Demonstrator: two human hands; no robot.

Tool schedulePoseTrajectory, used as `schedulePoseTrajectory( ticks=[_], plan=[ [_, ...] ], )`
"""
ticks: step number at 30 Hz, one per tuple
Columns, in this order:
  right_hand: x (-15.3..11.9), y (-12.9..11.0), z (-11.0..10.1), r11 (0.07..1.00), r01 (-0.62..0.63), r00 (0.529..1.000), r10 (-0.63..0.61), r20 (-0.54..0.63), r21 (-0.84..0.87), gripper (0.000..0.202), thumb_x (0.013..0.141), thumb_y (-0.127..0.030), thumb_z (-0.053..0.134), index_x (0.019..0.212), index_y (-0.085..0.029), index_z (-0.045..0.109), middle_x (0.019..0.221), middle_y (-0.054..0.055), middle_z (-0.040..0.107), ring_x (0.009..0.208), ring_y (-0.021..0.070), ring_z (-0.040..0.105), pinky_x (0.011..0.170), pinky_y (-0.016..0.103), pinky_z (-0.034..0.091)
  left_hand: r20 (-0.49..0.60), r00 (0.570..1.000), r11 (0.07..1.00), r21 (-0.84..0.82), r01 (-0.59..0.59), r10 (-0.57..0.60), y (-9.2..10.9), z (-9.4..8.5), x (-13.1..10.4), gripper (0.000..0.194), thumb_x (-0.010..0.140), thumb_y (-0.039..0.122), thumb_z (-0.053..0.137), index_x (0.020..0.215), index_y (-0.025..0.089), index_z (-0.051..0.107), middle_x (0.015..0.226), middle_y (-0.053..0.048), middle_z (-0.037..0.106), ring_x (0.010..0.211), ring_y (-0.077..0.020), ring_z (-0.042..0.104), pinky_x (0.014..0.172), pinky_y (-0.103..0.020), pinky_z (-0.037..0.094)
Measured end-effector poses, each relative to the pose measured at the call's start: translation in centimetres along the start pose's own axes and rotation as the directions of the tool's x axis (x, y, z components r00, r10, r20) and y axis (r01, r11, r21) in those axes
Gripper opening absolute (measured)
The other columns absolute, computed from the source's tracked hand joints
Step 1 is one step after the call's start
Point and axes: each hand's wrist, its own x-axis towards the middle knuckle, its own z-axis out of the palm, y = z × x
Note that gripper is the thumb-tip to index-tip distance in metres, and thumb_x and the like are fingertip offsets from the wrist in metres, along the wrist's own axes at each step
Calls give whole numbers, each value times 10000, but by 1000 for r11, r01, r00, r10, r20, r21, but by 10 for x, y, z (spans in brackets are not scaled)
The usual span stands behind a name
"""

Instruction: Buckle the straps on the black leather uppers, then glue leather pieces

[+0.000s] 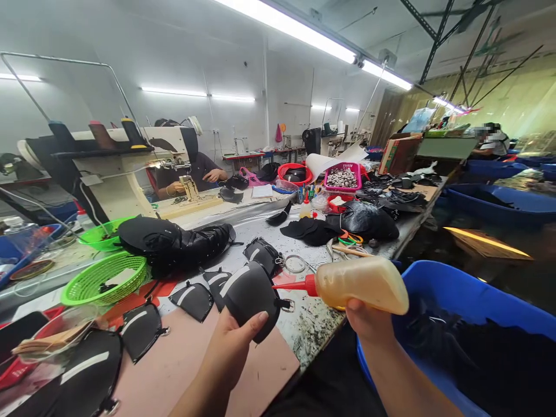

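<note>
left hand [232, 341] fingers pinch a black panel [249, 294], lower centre. right hand [371, 327] grips a red-tipped bottle [365, 282], right of centre.

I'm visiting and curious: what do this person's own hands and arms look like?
The left hand and right hand wear no gloves. Neither forearm shows a sleeve, watch or bracelet. Most fingers are hidden, so I cannot tell about rings.

- We are looking forward and down from one head-worn camera.
- We are viewing the left hand [237, 336] and right hand [369, 321] up close, low in frame.
- We are facing across the workbench [310, 330] toward a pale wall [174, 63] well beyond.
</note>
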Motion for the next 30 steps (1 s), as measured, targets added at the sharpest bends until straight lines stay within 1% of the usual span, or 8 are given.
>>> schedulePoseTrajectory(
  ticks=[5,9,13,15,18,23,26,30],
  plan=[
    [1,-1,0,1000,-2,1000,2,-6,1,350,553,-448,795,811,-240,685,719,18,695,623,176,634,586,275,552,-15,1000,1000,3,-12,13,1,0,0,547,523,271,799,1034,193,620,953,-50,698,962,-249,607,890,-368,451],
    [1,-2,5,1000,-4,1000,4,15,19,367,553,-432,799,852,-257,679,748,20,699,651,190,643,591,295,561,-4,1000,1000,19,-14,14,1,2,-2,531,522,278,797,1017,188,629,970,-60,697,955,-253,611,858,-356,474],
    [0,-2,7,1000,-6,1000,5,31,10,329,567,-444,786,814,-259,675,716,21,692,628,194,642,578,300,562,-6,999,999,27,-37,37,0,1,-1,546,547,275,784,1059,187,615,1008,-71,686,1001,-265,591,898,-370,445],
    [-2,2,3,1000,-13,1000,13,26,1,331,585,-474,765,808,-250,670,711,29,687,628,202,640,580,316,562,-14,999,999,17,-51,51,-1,0,1,571,559,275,778,1095,191,598,1035,-73,675,1023,-270,578,925,-385,422],
    [-7,11,-9,999,-21,999,22,32,-33,378,609,-479,747,890,-242,658,772,43,688,674,216,644,614,344,560,-3,999,999,-19,-34,34,-2,-3,2,614,581,277,772,1153,201,564,1050,-72,669,1032,-261,573,935,-379,414],
    [-12,24,-26,999,-15,998,17,56,-39,485,631,-428,745,1062,-271,589,864,43,680,735,230,639,637,370,554,30,998,984,-170,59,-54,-2,-4,1,623,623,242,744,1208,218,529,953,-55,695,886,-199,625,818,-297,490],
    [-15,24,-30,998,-34,997,37,71,-43,405,645,-423,735,996,-259,619,860,46,683,758,241,642,678,398,550,9,998,974,-218,65,-65,0,-2,0,649,612,204,743,1222,223,522,920,-52,701,847,-187,633,780,-272,503],
    [-19,23,-32,998,-60,986,62,155,-16,338,662,-422,724,952,-271,638,856,41,689,746,238,649,668,400,559,32,998,974,-218,60,-54,2,0,-1,660,635,211,731,1251,224,494,981,-65,690,908,-199,626,783,-267,502]
  ],
)
